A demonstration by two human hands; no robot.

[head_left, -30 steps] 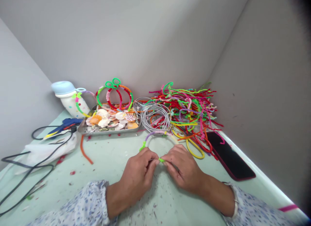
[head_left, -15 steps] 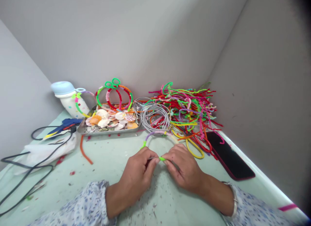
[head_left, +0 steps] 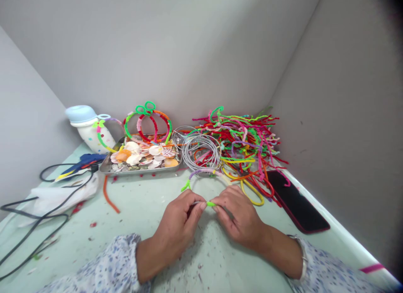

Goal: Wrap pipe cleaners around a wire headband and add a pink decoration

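Observation:
My left hand [head_left: 179, 226] and my right hand [head_left: 241, 215] meet at the middle of the pale green table [head_left: 141, 205]. Both pinch a thin metal hoop [head_left: 203, 173] partly wrapped in purple, pink and green pipe cleaner. A short bright green stretch of the wrapping [head_left: 210, 204] shows between my fingertips. The hoop curves away from my hands toward the far side, and a green tail sticks out at its left.
A metal tray of seashells [head_left: 141, 158] stands behind, with wrapped hoops [head_left: 147, 121] leaning on it. Bare wire hoops [head_left: 201, 152], a heap of pipe cleaners [head_left: 245, 142], a phone [head_left: 297, 200], a bottle [head_left: 90, 127], a glue gun [head_left: 85, 160], black cables [head_left: 37, 217] lie around.
My fingers have shifted slightly along the hoop, and the green tail at its left has moved a little. Everything else stays put.

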